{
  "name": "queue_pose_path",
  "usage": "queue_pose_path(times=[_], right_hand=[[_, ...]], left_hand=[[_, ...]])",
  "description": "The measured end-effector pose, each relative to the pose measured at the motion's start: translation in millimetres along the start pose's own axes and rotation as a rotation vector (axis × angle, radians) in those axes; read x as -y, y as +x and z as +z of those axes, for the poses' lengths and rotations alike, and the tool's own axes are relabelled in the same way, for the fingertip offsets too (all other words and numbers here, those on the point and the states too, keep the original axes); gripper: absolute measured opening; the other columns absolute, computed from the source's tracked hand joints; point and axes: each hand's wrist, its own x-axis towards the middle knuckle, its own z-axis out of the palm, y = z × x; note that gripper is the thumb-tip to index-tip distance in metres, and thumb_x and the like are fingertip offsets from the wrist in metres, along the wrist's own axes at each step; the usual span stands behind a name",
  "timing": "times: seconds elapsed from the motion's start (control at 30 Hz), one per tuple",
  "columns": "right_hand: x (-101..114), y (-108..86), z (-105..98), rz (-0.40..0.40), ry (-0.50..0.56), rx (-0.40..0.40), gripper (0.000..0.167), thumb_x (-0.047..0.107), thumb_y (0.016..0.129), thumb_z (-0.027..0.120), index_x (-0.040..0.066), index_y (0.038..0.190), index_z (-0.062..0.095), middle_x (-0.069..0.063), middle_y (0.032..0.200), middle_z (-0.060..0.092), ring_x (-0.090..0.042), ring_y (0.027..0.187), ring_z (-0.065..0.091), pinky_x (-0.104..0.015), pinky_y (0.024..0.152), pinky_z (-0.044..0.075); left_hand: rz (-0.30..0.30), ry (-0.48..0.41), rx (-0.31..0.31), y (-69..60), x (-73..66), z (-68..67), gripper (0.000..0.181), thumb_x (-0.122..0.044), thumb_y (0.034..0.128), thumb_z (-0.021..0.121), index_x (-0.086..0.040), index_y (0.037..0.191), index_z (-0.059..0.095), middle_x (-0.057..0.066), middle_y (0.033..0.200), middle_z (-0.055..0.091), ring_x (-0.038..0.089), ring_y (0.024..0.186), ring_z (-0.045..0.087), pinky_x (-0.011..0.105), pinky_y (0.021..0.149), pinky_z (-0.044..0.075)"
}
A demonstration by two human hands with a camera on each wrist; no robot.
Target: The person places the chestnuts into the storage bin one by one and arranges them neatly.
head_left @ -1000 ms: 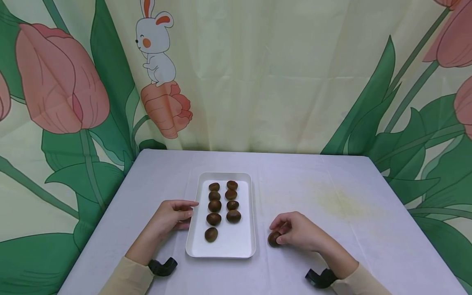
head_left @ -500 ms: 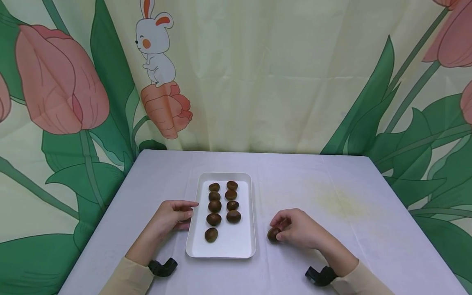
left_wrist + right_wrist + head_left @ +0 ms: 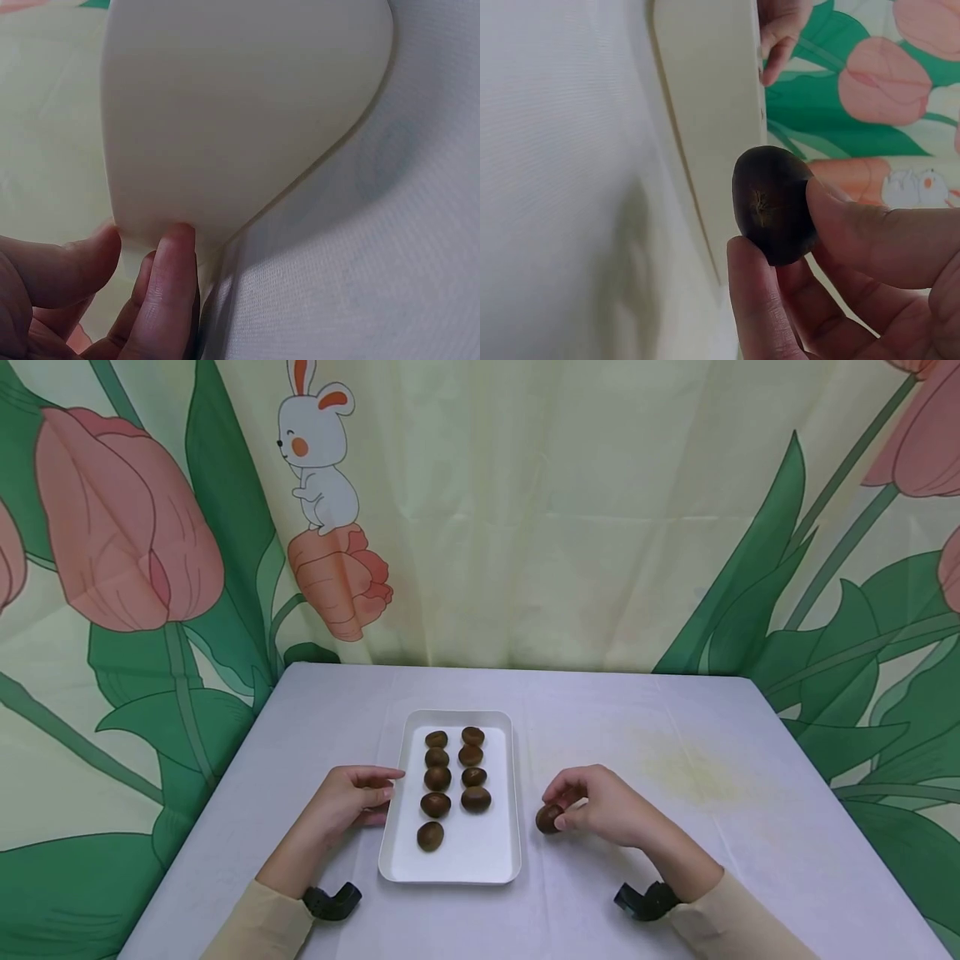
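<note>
Between thumb and fingers my right hand [image 3: 600, 806] pinches a brown chestnut [image 3: 549, 818], just right of the white tray [image 3: 495, 864]. In the right wrist view the dark chestnut [image 3: 774, 204] shows a pale rough mark, and a shadow falls on the cloth below it. My left hand [image 3: 358, 793] touches the tray's left side. Up close in the left wrist view, fingers [image 3: 169, 292] rest on the tray's outer wall [image 3: 240, 120], with the thumb by its rim. Inside the tray lie two columns of chestnuts [image 3: 437, 778], the left column reaching nearer the front.
A white cloth covers the table [image 3: 637, 718], with a faint yellowish stain [image 3: 693, 772] at right. Behind its far edge hangs a curtain [image 3: 525, 510] printed with tulips and a rabbit. Each wrist wears a black camera band [image 3: 332, 903].
My right hand has lifted the chestnut off the cloth and carried it a little up and left, closer to the tray. The left hand and the tray stay put.
</note>
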Motion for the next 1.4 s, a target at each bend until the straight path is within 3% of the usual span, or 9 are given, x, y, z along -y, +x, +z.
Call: queue_pose_path(times=[0.73, 1.1, 1.4], right_hand=[[35, 23.9, 14, -0.109, 0.036, 0.040, 0.025, -0.001, 0.085, 0.082, 0.014, 0.105, 0.079, -0.002, 0.098, 0.080, -0.019, 0.099, 0.073, -0.034, 0.081, 0.059], [49, 39.7, 41, -0.132, -0.028, 0.058, 0.026, 0.000, 0.084, 0.085, 0.020, 0.100, 0.078, 0.007, 0.094, 0.079, -0.011, 0.094, 0.073, -0.029, 0.083, 0.058], [60, 46.7, 59, -0.125, -0.047, 0.068, 0.030, -0.004, 0.081, 0.086, 0.017, 0.101, 0.078, 0.007, 0.098, 0.077, -0.011, 0.091, 0.074, -0.030, 0.080, 0.059]], left_hand=[[-0.007, 0.012, -0.011, -0.1, -1.6, 2.1, 0.032, 0.002, 0.0981, 0.072, -0.001, 0.129, 0.077, 0.023, 0.129, 0.076, 0.023, 0.090, 0.080, 0.038, 0.076, 0.070], [-0.003, 0.014, -0.003, -0.3, -1.1, 0.2, 0.032, 0.002, 0.0982, 0.072, 0.000, 0.130, 0.076, 0.022, 0.128, 0.076, 0.023, 0.088, 0.080, 0.038, 0.075, 0.070], [0.000, 0.013, 0.004, 0.2, -1.0, -0.2, 0.033, 0.002, 0.0982, 0.072, 0.000, 0.131, 0.076, 0.022, 0.128, 0.076, 0.024, 0.088, 0.081, 0.038, 0.076, 0.070]])
